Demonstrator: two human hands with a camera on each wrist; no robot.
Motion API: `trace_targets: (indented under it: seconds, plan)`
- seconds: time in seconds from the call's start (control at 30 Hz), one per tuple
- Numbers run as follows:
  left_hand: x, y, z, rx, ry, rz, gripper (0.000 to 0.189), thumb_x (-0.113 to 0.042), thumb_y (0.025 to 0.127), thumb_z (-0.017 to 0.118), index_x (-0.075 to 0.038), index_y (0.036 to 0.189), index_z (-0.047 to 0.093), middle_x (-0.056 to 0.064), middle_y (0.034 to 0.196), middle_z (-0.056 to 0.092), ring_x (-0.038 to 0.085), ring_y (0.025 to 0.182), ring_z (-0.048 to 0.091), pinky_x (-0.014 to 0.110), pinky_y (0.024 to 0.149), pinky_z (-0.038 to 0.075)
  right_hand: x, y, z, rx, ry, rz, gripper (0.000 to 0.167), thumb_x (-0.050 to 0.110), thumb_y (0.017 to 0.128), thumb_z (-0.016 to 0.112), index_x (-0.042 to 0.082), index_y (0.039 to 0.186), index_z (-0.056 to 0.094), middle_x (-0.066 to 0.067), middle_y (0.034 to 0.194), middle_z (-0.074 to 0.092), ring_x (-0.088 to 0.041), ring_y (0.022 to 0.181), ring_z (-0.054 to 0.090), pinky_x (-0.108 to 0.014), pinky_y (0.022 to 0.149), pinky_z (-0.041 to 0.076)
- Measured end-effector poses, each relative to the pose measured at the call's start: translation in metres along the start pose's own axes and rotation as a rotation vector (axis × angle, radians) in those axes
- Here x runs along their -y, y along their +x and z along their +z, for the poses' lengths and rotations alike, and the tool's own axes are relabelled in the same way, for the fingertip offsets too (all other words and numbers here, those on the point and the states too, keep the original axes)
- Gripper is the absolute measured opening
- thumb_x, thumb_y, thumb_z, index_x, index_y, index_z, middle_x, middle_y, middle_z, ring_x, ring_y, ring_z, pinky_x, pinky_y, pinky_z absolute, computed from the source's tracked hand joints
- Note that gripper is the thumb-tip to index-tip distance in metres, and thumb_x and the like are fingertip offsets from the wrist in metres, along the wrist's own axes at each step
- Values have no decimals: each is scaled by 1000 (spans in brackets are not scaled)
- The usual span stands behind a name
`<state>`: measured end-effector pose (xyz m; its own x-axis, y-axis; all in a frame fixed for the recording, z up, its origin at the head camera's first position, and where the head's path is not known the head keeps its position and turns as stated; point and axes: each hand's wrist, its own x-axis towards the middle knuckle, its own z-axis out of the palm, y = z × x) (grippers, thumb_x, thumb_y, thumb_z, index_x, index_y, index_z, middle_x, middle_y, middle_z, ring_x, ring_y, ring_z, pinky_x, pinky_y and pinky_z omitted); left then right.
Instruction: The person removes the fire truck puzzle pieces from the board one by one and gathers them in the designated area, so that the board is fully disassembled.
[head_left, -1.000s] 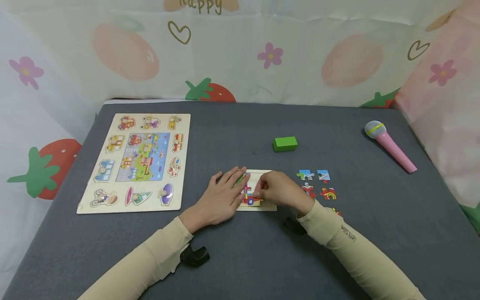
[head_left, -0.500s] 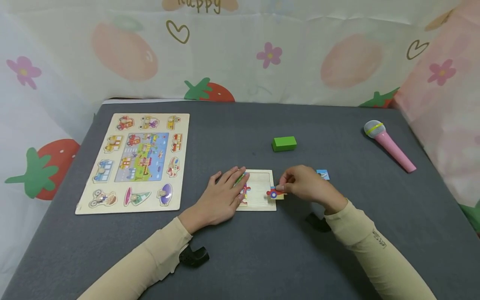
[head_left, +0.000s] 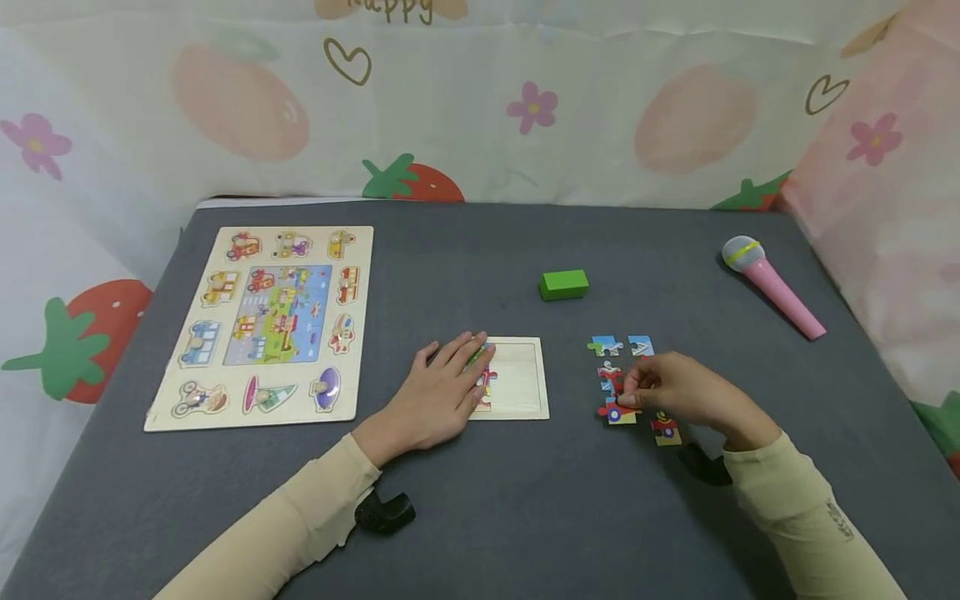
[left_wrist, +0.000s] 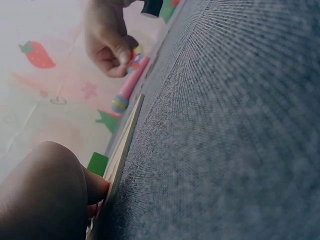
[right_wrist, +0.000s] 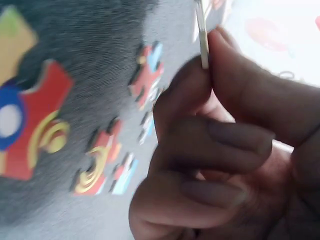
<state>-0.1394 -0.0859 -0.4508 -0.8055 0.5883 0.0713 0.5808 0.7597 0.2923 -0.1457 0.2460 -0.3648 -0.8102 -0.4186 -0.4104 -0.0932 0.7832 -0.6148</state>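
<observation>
My left hand (head_left: 442, 387) lies with its fingers extended over the left part of a small wooden puzzle tray (head_left: 521, 379), hiding some of the pieces there. In the left wrist view, the thumb touches the tray's edge. My right hand (head_left: 686, 392) pinches a jigsaw piece (head_left: 617, 414), red with a blue wheel, between thumb and forefinger to the right of the tray. The right wrist view shows that piece (right_wrist: 202, 42) edge-on. Around it lie other loose pieces, among them one with a wheel (head_left: 666, 430) and a mostly blue one (head_left: 605, 346).
A large wooden knob puzzle board (head_left: 161, 404) lies on the left of the grey table. A green block (head_left: 564, 285) sits beyond the tray. At the right back is a pink toy microphone (head_left: 783, 298).
My right hand has lifted the red piece with the blue wheel out of the tray and carried it right to the loose pieces. My left hand has stayed on the tray.
</observation>
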Motion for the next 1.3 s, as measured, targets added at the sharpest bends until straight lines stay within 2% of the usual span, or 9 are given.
trace_targets:
  seconds: [0.17,0.3,0.5,0.7,1.0,1.3]
  plan:
    - [0,1,1,3,-4,-6,55,-34,103,33,-14,153,22,4,160,16,22,148,11,55,112,13,-8,-3,5,77,-31,-42,12,19,89,68,11,83,61,2,70,55,-11,58,47,-27,55,41]
    - [0,1,1,-4,-8,-4,55,-34,103,33,-14,153,23,4,160,17,22,148,12,55,112,14,-11,-4,10,97,-63,-74,13,20,89,69,13,82,60,3,67,52,-8,55,43,-25,52,38]
    - [0,1,1,-11,-15,-1,55,-34,103,34,-14,153,24,4,160,18,22,147,13,55,112,14,-14,-5,13,55,-105,-106,13,16,88,69,13,81,59,4,68,55,-7,57,45,-24,53,39]
    - [0,0,0,-8,-14,3,55,-34,103,34,-14,153,23,4,160,17,22,148,12,56,112,14,-12,-7,14,-1,-111,-95,15,16,86,71,11,81,58,4,68,57,-8,58,48,-25,52,40]
    - [-1,0,-1,-32,-38,1,55,-33,102,37,-13,152,27,5,159,21,21,147,15,55,112,15,-10,-6,20,-32,-145,-110,16,11,85,72,11,80,57,6,68,60,-6,57,49,-24,55,41]
    - [-1,0,0,-76,-77,-15,38,-32,100,39,-8,130,45,7,157,25,21,145,21,54,111,17,-2,-6,25,-76,-233,-94,14,10,85,70,11,81,57,5,63,55,-7,48,46,-26,53,39]
